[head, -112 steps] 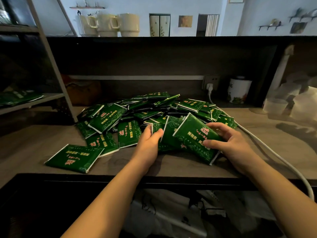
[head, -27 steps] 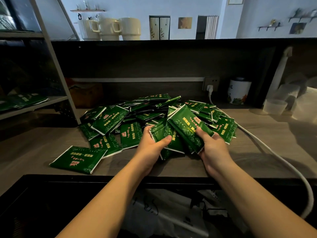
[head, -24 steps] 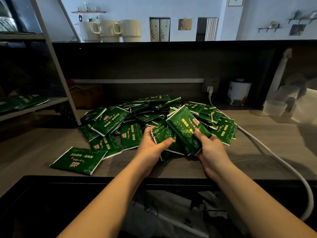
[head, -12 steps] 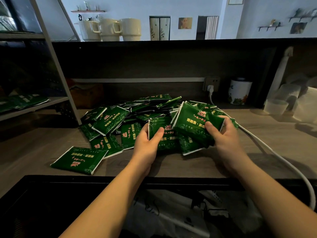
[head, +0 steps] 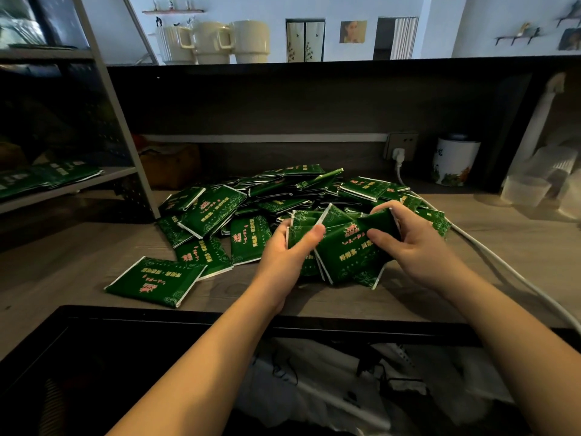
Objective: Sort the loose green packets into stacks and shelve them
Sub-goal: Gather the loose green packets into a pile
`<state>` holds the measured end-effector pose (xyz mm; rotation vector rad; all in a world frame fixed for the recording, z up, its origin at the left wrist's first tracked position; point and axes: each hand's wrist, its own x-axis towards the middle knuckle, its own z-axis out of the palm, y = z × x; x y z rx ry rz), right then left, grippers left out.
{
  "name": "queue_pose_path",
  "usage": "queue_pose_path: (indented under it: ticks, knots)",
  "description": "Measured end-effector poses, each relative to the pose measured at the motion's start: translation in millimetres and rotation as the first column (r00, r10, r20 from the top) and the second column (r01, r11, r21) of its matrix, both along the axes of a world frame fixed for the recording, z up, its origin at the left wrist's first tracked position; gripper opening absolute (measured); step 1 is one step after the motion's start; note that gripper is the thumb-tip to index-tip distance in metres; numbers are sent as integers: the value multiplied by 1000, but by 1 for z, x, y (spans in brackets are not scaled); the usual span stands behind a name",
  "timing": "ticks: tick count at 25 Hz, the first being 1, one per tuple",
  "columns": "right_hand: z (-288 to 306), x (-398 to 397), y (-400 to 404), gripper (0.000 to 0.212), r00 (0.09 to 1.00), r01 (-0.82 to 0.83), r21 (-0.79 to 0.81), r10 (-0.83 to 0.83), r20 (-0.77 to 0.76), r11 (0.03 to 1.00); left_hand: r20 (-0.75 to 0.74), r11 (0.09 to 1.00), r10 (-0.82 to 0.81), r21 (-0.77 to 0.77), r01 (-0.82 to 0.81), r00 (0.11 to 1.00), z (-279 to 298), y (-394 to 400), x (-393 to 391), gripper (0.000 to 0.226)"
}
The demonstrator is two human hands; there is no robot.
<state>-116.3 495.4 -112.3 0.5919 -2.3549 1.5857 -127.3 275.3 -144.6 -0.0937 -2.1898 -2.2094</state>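
Green packets (head: 276, 196) heaped loose on counter; several (white-edged) held bunched, tilted.

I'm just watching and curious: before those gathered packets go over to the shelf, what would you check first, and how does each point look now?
1. Left hand grips the bundle of packets: ok.
2. Right hand grips it too: ok.
3. Bundle edges squared up: not ok, packets fan out.
4. Shelf has bare room: ok.
5. Loose pile cleared: not ok.
6. White cable clear of the right arm: cannot tell.
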Motion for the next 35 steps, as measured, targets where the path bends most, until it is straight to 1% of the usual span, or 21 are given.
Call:
queue_pose_path:
  ticks: [1,3,5,6,7,9,11,14,15,16,18,19,22,24,25,27,28,29,31,33,35]
  knots:
    - [-1,0,-2,19,1000,7,-12,-7,-2,1000,-10,1000,-2,-26,2,1000,-1,0,0,108]
    - [-5,0,-6,17,998,55,-50,-56,-18,997,-16,998,7,-56,-7,1000,-2,0,-2,108]
    - [-15,1,-10,17,982,181,-72,-184,-33,981,-16,998,17,-66,-18,1000,-3,0,-3,104]
    - [-21,2,-13,18,967,252,-87,-255,-24,964,-29,997,23,-76,-25,999,-2,0,-3,97]
    - [-27,3,-15,19,955,294,-134,-296,6,946,-41,997,24,-76,-27,999,-2,0,-3,88]
    - [-34,4,-17,21,950,312,-273,-292,112,910,-47,998,20,-66,-23,999,-3,0,-4,77]
    - [-35,3,-15,22,937,343,-388,-286,198,855,-38,996,26,-87,-29,999,-4,0,-5,76]
    - [-35,2,-15,21,912,409,-538,-317,259,738,-10,997,34,-71,-34,999,-3,0,-5,77]
    - [-36,1,-16,20,903,430,-538,-336,270,725,-1,998,26,-58,-26,1000,-3,0,-5,77]
    - [-37,0,-17,18,894,447,-510,-355,272,735,6,998,15,-59,-15,1000,-2,-1,-5,78]
    - [-38,-2,-18,16,887,460,-447,-371,275,767,2,996,2,-89,-2,1000,-2,-1,-4,78]
    - [-38,-2,-18,16,884,465,-452,-371,284,761,-5,994,-6,-111,5,1000,-2,-1,-2,79]
    - [-36,0,-15,20,880,475,-523,-397,262,707,-27,974,-67,-218,60,997,-3,-1,0,90]
    - [-34,2,-12,22,876,475,-533,-434,211,700,-10,937,-152,-320,140,988,-4,0,2,104]
    - [-33,2,-10,22,870,480,-519,-460,179,707,-4,926,-180,-339,168,984,-4,0,2,104]
    - [-28,2,-3,23,851,493,-478,-516,94,727,-20,947,-143,-295,131,989,-4,0,-1,84]
    - [-25,3,0,24,855,478,-467,-517,52,744,-35,962,-93,-262,80,995,-4,0,-1,74]
    - [-22,3,3,25,871,442,-465,-490,20,767,-43,968,-47,-249,35,998,-4,0,-2,69]
    - [-20,3,5,27,901,386,-425,-433,-15,819,-41,967,-13,-254,3,999,-2,0,-2,65]
    - [-22,3,2,26,911,376,-346,-411,-32,860,-17,971,-40,-237,35,999,-1,2,-2,64]
    - [-24,4,-4,21,928,345,-293,-372,-39,892,45,974,-71,-215,79,996,0,3,1,80]
